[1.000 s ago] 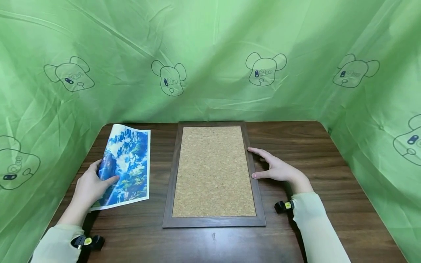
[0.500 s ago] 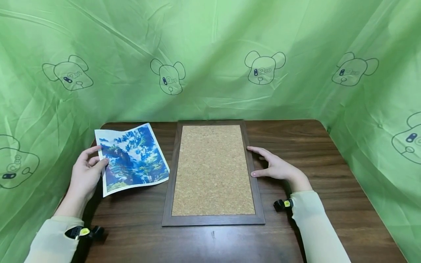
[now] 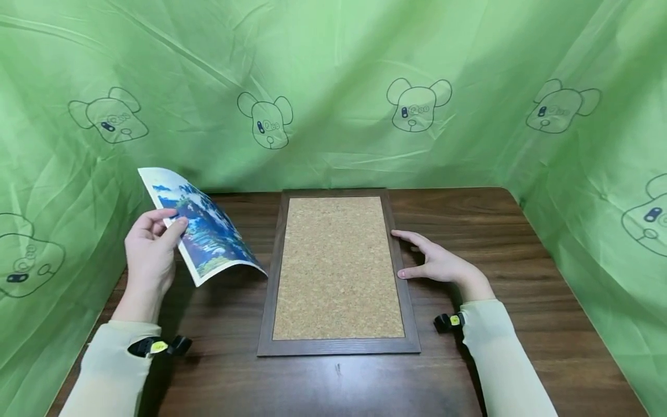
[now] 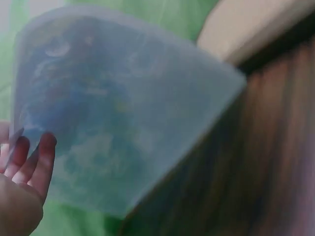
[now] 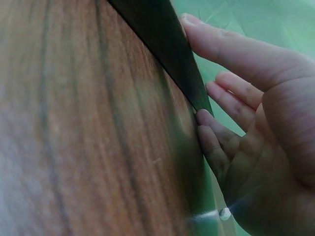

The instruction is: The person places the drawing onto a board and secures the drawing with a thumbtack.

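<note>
My left hand [image 3: 153, 249] pinches the left edge of a blue landscape print [image 3: 211, 234] between thumb and fingers. The sheet bows in the air, its lower right corner close to the frame's left side; whether they touch I cannot tell. In the left wrist view the pale back of the print [image 4: 133, 98] shows, with fingertips [image 4: 47, 142] behind it. A cork board [image 3: 339, 266] in a dark wooden frame [image 3: 339, 347] lies flat at the table's middle. Thumb and forefinger of my right hand [image 3: 443, 263] touch the frame's right side. In the right wrist view, the frame's edge [image 5: 162, 49] meets the thumb tip.
The brown wooden table [image 3: 469, 370] extends around the frame. Green cloth [image 3: 333, 116] with printed bear heads hangs along the back and both sides. Black wrist cameras [image 3: 448, 322] sit on both wrists.
The left hand has shifted its hold to the print's left edge, then raised it and moved it rightward. The sheet has turned and now curls. The right hand and the frame have stayed put.
</note>
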Tool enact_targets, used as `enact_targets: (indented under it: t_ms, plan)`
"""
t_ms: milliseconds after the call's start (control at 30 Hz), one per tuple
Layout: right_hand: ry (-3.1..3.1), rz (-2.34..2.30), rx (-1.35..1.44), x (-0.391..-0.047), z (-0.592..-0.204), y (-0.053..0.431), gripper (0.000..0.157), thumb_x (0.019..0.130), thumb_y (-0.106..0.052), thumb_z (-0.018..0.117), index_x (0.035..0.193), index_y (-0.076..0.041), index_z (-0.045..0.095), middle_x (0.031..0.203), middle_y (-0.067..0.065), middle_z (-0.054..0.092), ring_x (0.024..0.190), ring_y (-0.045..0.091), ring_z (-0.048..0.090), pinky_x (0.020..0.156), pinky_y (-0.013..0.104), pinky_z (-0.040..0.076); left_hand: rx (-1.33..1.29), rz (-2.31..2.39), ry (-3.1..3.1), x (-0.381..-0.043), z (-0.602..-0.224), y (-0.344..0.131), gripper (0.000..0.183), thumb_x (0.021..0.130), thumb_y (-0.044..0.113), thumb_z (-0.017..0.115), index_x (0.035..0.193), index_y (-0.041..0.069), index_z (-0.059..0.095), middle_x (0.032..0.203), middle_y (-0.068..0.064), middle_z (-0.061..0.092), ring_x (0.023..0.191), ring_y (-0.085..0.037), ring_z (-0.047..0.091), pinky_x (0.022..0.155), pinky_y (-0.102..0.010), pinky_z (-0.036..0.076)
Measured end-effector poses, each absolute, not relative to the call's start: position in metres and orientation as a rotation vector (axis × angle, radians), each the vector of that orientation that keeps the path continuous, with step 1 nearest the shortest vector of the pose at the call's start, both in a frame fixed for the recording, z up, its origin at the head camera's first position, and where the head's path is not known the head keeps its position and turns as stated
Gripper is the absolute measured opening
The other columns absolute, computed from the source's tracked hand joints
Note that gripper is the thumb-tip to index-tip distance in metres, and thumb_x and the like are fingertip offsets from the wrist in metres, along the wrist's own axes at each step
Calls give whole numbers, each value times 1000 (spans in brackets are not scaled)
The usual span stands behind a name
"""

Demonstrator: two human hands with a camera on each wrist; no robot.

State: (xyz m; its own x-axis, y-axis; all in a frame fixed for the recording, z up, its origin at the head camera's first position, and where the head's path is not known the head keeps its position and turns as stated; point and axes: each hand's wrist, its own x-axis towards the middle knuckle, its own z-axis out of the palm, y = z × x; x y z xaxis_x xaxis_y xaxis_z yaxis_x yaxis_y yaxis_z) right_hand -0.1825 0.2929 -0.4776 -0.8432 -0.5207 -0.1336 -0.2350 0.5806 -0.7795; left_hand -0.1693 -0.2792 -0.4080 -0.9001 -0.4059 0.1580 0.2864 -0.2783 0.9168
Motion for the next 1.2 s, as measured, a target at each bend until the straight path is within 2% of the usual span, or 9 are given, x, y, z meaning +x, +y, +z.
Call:
enact_targets:
  t_ms: [167, 333, 500, 667, 800, 900, 1000, 1100, 1200]
  plan:
    - [2464, -1142, -615, -184, -477, 293, 98, 82, -45, 84, 160, -34, 26, 164, -6, 24, 150, 25, 24, 117, 55, 28, -19, -2291, -1364, -178, -390, -238, 25, 85, -21, 65, 107, -10, 59, 96, -19, 65, 85, -25, 69, 68, -33, 61]
    - [2464, -1147, -616, -184, -476, 293, 98, 81, -45, 84, 160, -34, 27, 164, -7, 24, 151, 23, 23, 117, 53, 28, -110, -2338, -1358, -183, -376, -199, 29, 89, -20, 58, 113, -5, 57, 119, -25, 61, 102, -32, 67, 79, -38, 60]
    - [2467, -1154, -626, -185, -478, 291, 98, 81, -44, 85, 160, -33, 27, 163, -7, 24, 151, 21, 22, 118, 52, 28, -164, -2433, -1369, -183, -376, -168, 32, 92, -16, 57, 120, -1, 56, 120, -24, 60, 102, -32, 67, 79, -39, 60]
    - [2479, -1143, -631, -185, -479, 291, 98, 82, -43, 84, 160, -33, 26, 164, -6, 24, 151, 22, 22, 117, 53, 28, -111, -2522, -1543, -181, -393, -151, 32, 94, -11, 59, 122, 4, 53, 123, -21, 63, 102, -32, 70, 76, -43, 60]
    - [2478, -1141, -628, -185, -478, 292, 98, 82, -43, 84, 160, -33, 26, 164, -7, 24, 151, 22, 22, 117, 52, 28, -16, -2554, -1802, -180, -411, -145, 30, 96, -3, 62, 123, 5, 51, 114, -15, 68, 90, -27, 74, 68, -41, 61]
    - [2475, -1144, -624, -185, -478, 291, 98, 81, -44, 85, 160, -34, 27, 163, -8, 24, 150, 21, 23, 118, 52, 28, 55, -2446, -2077, -181, -423, -145, 28, 96, 3, 66, 121, 3, 54, 96, -9, 70, 75, -22, 73, 60, -38, 61]
    - [2475, -1141, -622, -186, -480, 292, 97, 81, -46, 84, 159, -36, 27, 163, -7, 24, 150, 22, 23, 117, 52, 28, 73, -2257, -2378, -182, -435, -146, 27, 96, 9, 66, 121, 2, 57, 79, -8, 61, 62, -21, 67, 58, -41, 60]
    - [2473, -1145, -619, -186, -481, 293, 97, 80, -46, 84, 159, -36, 28, 163, -7, 24, 150, 23, 24, 117, 53, 28, 59, -2007, -2623, -183, -446, -148, 28, 97, 12, 65, 124, 6, 59, 84, -11, 56, 58, -22, 60, 60, -42, 59]
    - [2470, -1151, -617, -185, -482, 293, 97, 81, -46, 84, 159, -35, 28, 163, -7, 24, 150, 23, 24, 117, 54, 28, 86, -1726, -2753, -186, -452, -150, 29, 97, 14, 65, 125, 10, 59, 97, -14, 57, 55, -21, 51, 59, -39, 53]
